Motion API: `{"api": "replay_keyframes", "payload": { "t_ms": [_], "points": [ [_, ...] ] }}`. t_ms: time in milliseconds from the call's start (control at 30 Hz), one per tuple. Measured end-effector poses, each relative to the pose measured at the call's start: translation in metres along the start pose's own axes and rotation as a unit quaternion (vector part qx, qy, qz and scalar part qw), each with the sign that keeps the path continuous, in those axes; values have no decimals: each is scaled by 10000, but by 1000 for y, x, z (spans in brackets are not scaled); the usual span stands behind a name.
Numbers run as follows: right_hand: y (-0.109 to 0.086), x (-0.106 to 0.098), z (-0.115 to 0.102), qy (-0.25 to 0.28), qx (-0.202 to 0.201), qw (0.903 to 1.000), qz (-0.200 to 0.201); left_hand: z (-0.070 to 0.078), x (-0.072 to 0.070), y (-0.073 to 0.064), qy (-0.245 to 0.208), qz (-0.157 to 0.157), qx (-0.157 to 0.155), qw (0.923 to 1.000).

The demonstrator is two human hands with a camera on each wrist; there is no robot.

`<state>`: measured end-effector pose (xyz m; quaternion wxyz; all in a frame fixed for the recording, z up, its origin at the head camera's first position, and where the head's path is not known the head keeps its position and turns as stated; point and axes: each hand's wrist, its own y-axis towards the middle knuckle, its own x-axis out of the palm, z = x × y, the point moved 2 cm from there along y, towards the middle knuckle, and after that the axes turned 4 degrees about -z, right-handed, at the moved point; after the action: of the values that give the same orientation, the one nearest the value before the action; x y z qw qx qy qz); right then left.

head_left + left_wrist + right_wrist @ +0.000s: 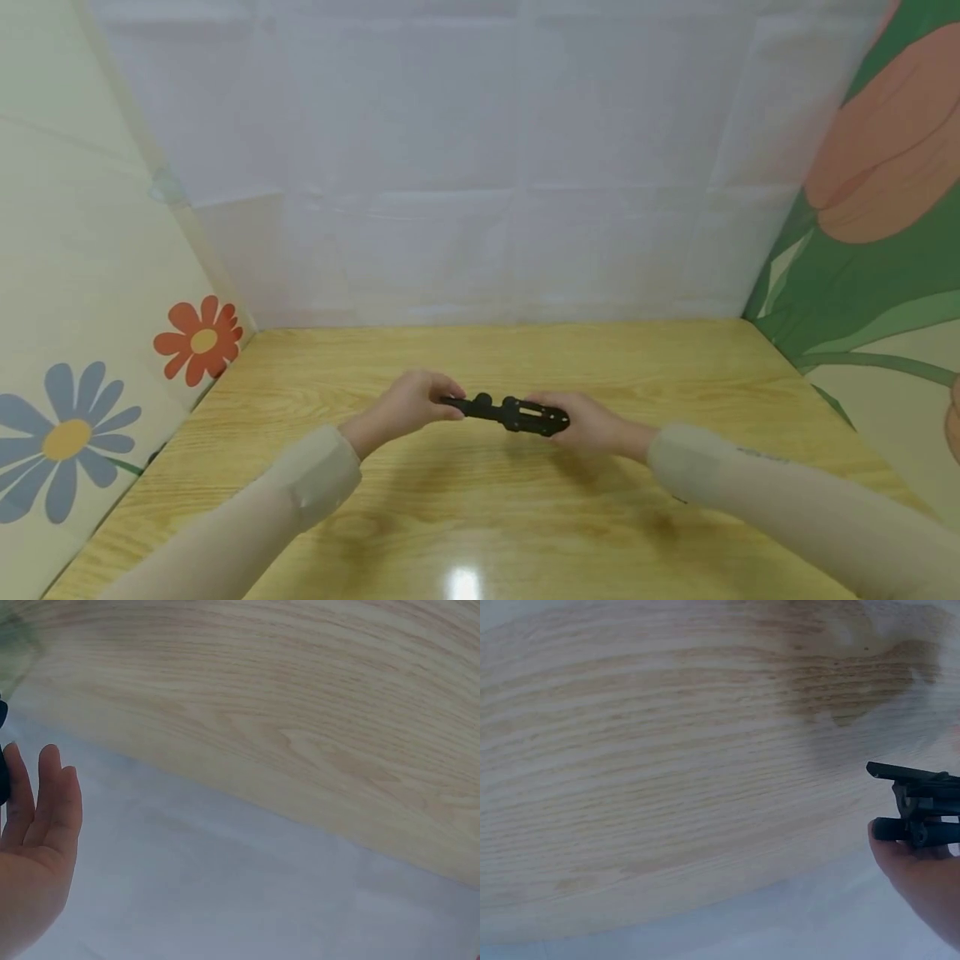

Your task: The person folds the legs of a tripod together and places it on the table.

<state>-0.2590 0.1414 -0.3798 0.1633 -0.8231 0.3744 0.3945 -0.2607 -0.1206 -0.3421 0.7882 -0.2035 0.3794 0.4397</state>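
A slim black jointed device (491, 410), with a slotted rounded end on the right and round knobs along its upper side, spans the gap between both hands over the wooden table. My left hand (416, 404) pinches its thin left end between thumb and fingers. Around the wider slotted end, my right hand (588, 425) grips it from the right side. In the left wrist view, my left hand (45, 840) shows at the left edge beside a dark sliver of the device. Black bars and a cylinder of the device (922, 806) rest against my right hand (922, 885) in the right wrist view.
The wood-grain table (450, 500) meets a creased white sheet (450, 167) at the back. A panel with blue and red flowers (67, 437) stands at left, and one with a pink tulip (885, 142) at right.
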Motion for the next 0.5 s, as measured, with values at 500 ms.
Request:
{"api": "replay_keyframes", "payload": {
  "t_ms": [500],
  "points": [
    [3, -11, 4, -1294, 139, 9900, -547, -20, 27, 6, 174, -112, -177, 9996]
  ]
}}
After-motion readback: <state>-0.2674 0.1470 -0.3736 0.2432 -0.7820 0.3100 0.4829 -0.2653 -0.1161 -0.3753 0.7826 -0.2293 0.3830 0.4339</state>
